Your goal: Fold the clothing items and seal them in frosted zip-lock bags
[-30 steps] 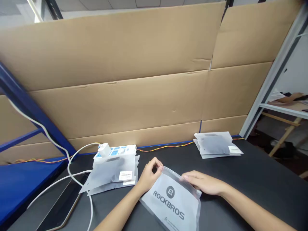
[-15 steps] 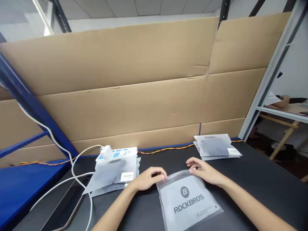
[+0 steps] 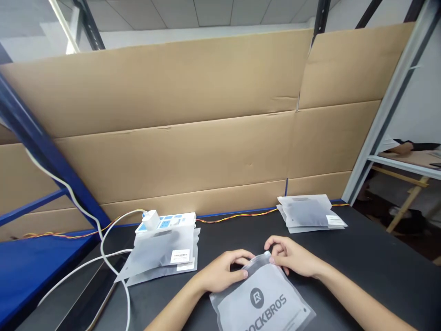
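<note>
A frosted plastic zip bag point(image 3: 272, 303) printed with a ROCKBROS logo lies at the front of the black table, its lower end cut off by the picture's bottom. At its upper left, my left hand point(image 3: 225, 271) has the thumb on the front and the fingers curled over the top edge. My right hand point(image 3: 292, 256) pinches the upper right corner, by the small white zip slider. The bag's top edge is raised a little and bends between both hands. Whether anything lies inside the bag I cannot tell.
More frosted bags with white labels point(image 3: 165, 253) are stacked at left, against a white power strip point(image 3: 175, 219). Another stack of bags point(image 3: 308, 212) sits at back right. A white cable point(image 3: 103, 243) loops over a dark phone-like device point(image 3: 91, 294). Cardboard point(image 3: 193, 161) walls the back.
The bag has come nearer to me and turned, its top edge now lifted and bent. Both hands have moved down with it, and my left hand has shifted right onto the top edge.
</note>
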A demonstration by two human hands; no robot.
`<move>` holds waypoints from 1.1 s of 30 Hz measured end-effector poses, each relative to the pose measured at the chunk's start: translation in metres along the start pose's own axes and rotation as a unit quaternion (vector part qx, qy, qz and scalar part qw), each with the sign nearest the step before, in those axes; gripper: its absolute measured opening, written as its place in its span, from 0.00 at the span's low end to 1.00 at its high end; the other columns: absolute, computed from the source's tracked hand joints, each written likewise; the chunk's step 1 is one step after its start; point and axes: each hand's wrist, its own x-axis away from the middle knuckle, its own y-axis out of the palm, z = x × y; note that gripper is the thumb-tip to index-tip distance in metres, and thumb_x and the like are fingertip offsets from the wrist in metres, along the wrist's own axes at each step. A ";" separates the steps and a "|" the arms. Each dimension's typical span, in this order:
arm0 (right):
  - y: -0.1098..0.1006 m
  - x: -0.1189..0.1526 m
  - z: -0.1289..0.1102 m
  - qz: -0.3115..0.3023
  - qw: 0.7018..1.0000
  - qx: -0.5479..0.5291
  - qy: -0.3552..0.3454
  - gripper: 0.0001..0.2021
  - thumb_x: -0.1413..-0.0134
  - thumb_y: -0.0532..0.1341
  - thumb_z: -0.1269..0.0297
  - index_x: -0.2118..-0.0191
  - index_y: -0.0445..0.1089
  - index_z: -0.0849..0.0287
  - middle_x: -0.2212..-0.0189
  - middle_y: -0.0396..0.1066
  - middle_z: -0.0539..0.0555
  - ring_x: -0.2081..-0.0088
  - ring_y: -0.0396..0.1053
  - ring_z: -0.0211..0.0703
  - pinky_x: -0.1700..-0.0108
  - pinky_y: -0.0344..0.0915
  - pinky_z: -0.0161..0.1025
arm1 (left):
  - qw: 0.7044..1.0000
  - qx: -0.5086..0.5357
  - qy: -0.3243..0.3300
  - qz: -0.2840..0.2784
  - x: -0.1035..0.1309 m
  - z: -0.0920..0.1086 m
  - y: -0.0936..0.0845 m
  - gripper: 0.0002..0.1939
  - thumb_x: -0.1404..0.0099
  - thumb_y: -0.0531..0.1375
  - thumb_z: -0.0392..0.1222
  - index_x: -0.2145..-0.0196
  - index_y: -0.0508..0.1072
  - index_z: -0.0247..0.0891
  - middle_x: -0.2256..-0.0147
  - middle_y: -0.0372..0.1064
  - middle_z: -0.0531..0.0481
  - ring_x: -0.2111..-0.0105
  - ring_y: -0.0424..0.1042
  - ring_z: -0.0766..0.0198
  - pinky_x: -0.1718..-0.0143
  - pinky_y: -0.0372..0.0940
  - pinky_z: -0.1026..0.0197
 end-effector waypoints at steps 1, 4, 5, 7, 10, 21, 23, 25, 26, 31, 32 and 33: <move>0.002 -0.001 0.000 0.021 1.000 -0.009 -0.020 0.15 0.46 0.66 0.56 0.58 0.64 0.56 0.76 0.65 0.43 0.78 0.62 0.34 0.77 0.58 0.31 | 1.000 0.017 -0.007 -0.007 0.000 0.000 0.001 0.20 0.34 0.61 0.43 0.44 0.69 0.41 0.52 0.75 0.46 0.52 0.72 0.56 0.51 0.63 0.57; 0.013 -0.006 0.001 0.065 0.996 -0.021 -0.057 0.12 0.44 0.64 0.57 0.60 0.64 0.56 0.74 0.65 0.43 0.77 0.60 0.32 0.74 0.55 0.31 | 0.998 0.045 -0.029 -0.023 0.000 0.000 0.003 0.22 0.33 0.61 0.47 0.43 0.68 0.42 0.55 0.76 0.47 0.56 0.72 0.57 0.55 0.64 0.59; 0.017 -0.007 0.000 0.072 0.995 -0.026 -0.063 0.12 0.44 0.64 0.57 0.60 0.63 0.56 0.73 0.66 0.44 0.76 0.61 0.33 0.74 0.54 0.31 | 0.999 0.040 -0.033 -0.011 -0.001 -0.001 0.003 0.21 0.33 0.60 0.48 0.44 0.68 0.42 0.57 0.76 0.48 0.58 0.72 0.58 0.56 0.64 0.59; 0.025 -0.007 -0.002 0.069 0.994 -0.039 -0.074 0.12 0.43 0.64 0.58 0.59 0.62 0.56 0.72 0.66 0.44 0.75 0.60 0.33 0.72 0.54 0.32 | 0.998 0.022 -0.032 0.058 -0.004 -0.003 0.002 0.19 0.31 0.57 0.50 0.46 0.70 0.41 0.60 0.75 0.48 0.61 0.71 0.60 0.56 0.63 0.59; 0.039 -0.005 -0.006 0.023 0.993 -0.066 -0.090 0.12 0.42 0.63 0.60 0.56 0.61 0.55 0.71 0.65 0.44 0.74 0.59 0.33 0.71 0.53 0.32 | 0.989 -0.002 -0.022 0.144 -0.012 -0.008 0.005 0.16 0.30 0.55 0.50 0.52 0.74 0.38 0.62 0.73 0.48 0.63 0.70 0.61 0.58 0.62 0.60; 0.053 -0.003 -0.018 0.067 0.984 -0.067 -0.152 0.10 0.41 0.61 0.62 0.60 0.58 0.53 0.71 0.65 0.45 0.72 0.61 0.35 0.68 0.56 0.34 | 0.988 -0.011 -0.030 0.148 -0.024 -0.010 0.015 0.16 0.35 0.60 0.52 0.71 0.69 0.35 0.74 0.60 0.56 0.73 0.57 0.67 0.71 0.52 0.65; 0.042 -0.005 -0.018 0.091 0.982 -0.061 -0.155 0.11 0.42 0.61 0.59 0.62 0.57 0.53 0.72 0.64 0.45 0.72 0.61 0.35 0.68 0.56 0.34 | 0.990 -0.029 -0.044 0.129 -0.022 -0.006 0.011 0.17 0.35 0.60 0.53 0.71 0.69 0.35 0.75 0.58 0.57 0.74 0.56 0.67 0.72 0.51 0.65; 0.029 -0.008 -0.015 0.125 0.979 -0.049 -0.151 0.13 0.43 0.62 0.56 0.62 0.56 0.53 0.72 0.64 0.45 0.74 0.60 0.35 0.71 0.55 0.33 | 0.991 -0.043 -0.056 0.116 -0.019 -0.003 0.005 0.18 0.36 0.60 0.54 0.71 0.69 0.36 0.76 0.57 0.58 0.74 0.55 0.68 0.72 0.50 0.65; 0.021 -0.010 -0.014 0.147 0.977 -0.040 -0.150 0.14 0.44 0.63 0.56 0.62 0.56 0.52 0.73 0.64 0.45 0.75 0.59 0.35 0.72 0.55 0.33 | 0.991 -0.048 -0.060 0.113 -0.018 -0.003 0.002 0.18 0.36 0.60 0.55 0.71 0.70 0.36 0.77 0.56 0.59 0.75 0.55 0.68 0.73 0.49 0.65; -0.018 -0.016 0.000 0.236 0.959 -0.004 -0.157 0.15 0.44 0.62 0.54 0.61 0.55 0.52 0.72 0.65 0.46 0.75 0.60 0.36 0.73 0.55 0.33 | 0.991 -0.059 -0.055 0.111 -0.009 -0.009 -0.013 0.16 0.38 0.63 0.53 0.73 0.69 0.36 0.76 0.59 0.58 0.74 0.57 0.67 0.72 0.51 0.65; -0.024 -0.016 0.002 0.250 0.955 0.001 -0.159 0.15 0.44 0.61 0.53 0.61 0.54 0.52 0.72 0.65 0.46 0.74 0.60 0.36 0.73 0.56 0.34 | 0.990 -0.054 -0.052 0.115 -0.008 -0.011 -0.015 0.16 0.39 0.64 0.53 0.73 0.69 0.37 0.76 0.60 0.58 0.74 0.58 0.67 0.72 0.51 0.65; -0.029 -0.017 0.005 0.263 0.951 0.008 -0.160 0.15 0.44 0.61 0.53 0.61 0.54 0.52 0.72 0.64 0.46 0.74 0.61 0.37 0.72 0.57 0.34 | 0.990 -0.047 -0.049 0.121 -0.007 -0.014 -0.017 0.16 0.39 0.64 0.53 0.73 0.69 0.37 0.76 0.61 0.58 0.74 0.59 0.67 0.71 0.52 0.65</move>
